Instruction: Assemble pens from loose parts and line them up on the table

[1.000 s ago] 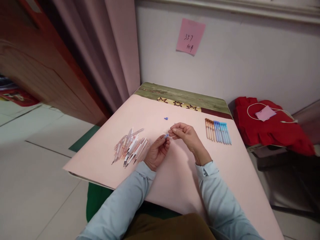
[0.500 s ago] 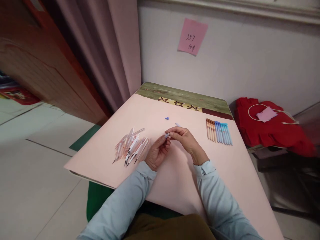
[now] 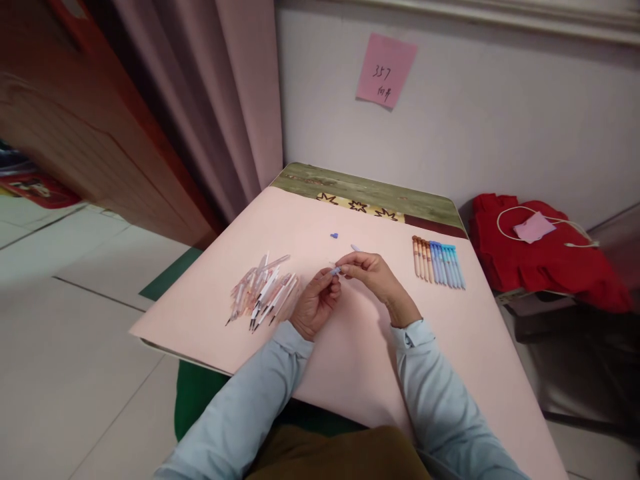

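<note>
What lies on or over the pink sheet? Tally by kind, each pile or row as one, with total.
Pile of pens: 1
Row of pens: 1
Loose blue piece: 1
Pen held by left hand and right hand: 1
Total: 4

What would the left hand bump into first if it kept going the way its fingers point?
The left hand points up and right, so it would probably meet the right hand first; their fingertips already pinch the same small pen part. Depth is hard to judge.
</note>
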Demonstrator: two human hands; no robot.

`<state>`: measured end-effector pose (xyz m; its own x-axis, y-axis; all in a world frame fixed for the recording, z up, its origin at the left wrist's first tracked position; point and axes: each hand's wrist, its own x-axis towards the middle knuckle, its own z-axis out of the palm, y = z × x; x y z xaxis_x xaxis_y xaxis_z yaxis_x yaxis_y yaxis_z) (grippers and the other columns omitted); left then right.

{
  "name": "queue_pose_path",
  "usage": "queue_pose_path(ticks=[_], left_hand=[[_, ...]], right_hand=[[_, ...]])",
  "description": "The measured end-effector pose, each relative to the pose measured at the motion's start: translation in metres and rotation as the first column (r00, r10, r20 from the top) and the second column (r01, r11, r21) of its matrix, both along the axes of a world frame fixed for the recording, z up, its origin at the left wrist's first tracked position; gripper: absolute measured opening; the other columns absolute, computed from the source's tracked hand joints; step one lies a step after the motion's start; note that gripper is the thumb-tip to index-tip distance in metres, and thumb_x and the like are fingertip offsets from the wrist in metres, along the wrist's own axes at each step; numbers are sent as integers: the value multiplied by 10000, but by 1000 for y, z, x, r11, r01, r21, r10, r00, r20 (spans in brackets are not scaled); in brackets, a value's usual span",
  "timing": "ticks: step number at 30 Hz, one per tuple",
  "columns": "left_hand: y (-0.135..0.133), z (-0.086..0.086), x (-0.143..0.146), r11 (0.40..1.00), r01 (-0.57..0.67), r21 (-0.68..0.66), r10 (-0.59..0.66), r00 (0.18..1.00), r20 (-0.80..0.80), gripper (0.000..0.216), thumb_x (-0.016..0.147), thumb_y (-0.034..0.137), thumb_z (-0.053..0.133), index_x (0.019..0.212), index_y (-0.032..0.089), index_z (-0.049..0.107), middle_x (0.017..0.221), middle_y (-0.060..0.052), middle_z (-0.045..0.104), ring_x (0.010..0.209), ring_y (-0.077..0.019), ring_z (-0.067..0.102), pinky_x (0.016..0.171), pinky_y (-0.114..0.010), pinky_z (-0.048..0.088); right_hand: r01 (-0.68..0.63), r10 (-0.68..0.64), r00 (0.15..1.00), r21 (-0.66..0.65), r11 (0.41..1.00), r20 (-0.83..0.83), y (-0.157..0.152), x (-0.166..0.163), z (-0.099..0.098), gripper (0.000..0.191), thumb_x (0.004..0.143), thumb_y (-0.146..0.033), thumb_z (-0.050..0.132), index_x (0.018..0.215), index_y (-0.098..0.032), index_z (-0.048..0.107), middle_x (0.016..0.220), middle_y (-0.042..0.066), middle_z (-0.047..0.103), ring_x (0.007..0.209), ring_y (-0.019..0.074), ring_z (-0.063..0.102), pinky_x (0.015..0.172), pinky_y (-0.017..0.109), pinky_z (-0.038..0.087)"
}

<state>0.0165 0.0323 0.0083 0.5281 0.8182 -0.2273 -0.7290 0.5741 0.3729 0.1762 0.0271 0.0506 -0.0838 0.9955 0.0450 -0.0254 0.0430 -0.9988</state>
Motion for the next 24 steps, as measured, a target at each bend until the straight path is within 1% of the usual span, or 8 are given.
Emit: queue_pose_path(ticks=[3,6,12,15,17,20,22,24], left_hand=[[-1,0,1,999,-31,36,32,999,-23,149,773,101,740,883,127,644,725,-2,615,618,-56,568,533,-124,449],[-1,0,1,998,-61,30,62,997,-34,133,785,93,731,884,128,650,736,-9,631,634,-62,580,561,-134,470],[0,1,2,998,-48,-40,47,999,-7,72,816,85,702,869,109,659,735,-19,642,620,-62,587,539,-131,473],[0,3,2,995,-45,-87,45,999,-1,27,854,117,678,852,100,657,723,-24,633,605,-60,578,511,-124,460],[1,4,2,993,-50,-109,51,999,7,62,885,147,655,844,101,653,716,-24,625,593,-55,567,495,-117,449],[2,5,2,991,-57,-125,61,998,22,129,918,191,627,819,110,641,714,-23,618,585,-53,558,483,-115,442],[2,6,2,990,-57,-126,61,998,25,154,929,209,614,810,115,635,716,-24,617,586,-56,559,482,-118,443],[3,5,1,991,-56,-123,60,998,23,162,936,214,604,811,116,636,720,-28,620,590,-58,561,488,-122,447]], right_hand=[[-4,4,999,-4,1000,35,-1,2,1,255,717,-403,776,868,-197,758,779,9,705,715,130,592,703,264,483],[-16,16,1000,-14,1000,25,-1,2,2,264,705,-407,785,855,-193,748,774,9,705,726,136,604,714,271,488],[-51,49,998,-32,998,-44,-4,-6,6,257,704,-389,798,854,-193,725,797,9,714,737,137,628,738,276,506],[-52,51,998,-30,998,-25,-5,-6,9,267,728,-410,781,872,-192,725,809,14,714,741,136,630,737,273,511],[13,-13,1000,-25,1000,-9,-3,0,10,295,741,-442,764,887,-188,728,799,21,712,732,134,629,727,270,511],[208,-207,978,-15,978,21,0,15,4,324,733,-467,749,867,-174,720,746,23,700,675,128,617,656,254,498],[331,-325,937,-26,943,128,2,25,-5,294,720,-443,740,821,-168,712,672,9,670,595,120,582,576,239,463],[371,-343,889,-40,928,302,3,30,-14,224,716,-389,717,764,-171,708,597,-11,633,526,113,539,524,235,418]])
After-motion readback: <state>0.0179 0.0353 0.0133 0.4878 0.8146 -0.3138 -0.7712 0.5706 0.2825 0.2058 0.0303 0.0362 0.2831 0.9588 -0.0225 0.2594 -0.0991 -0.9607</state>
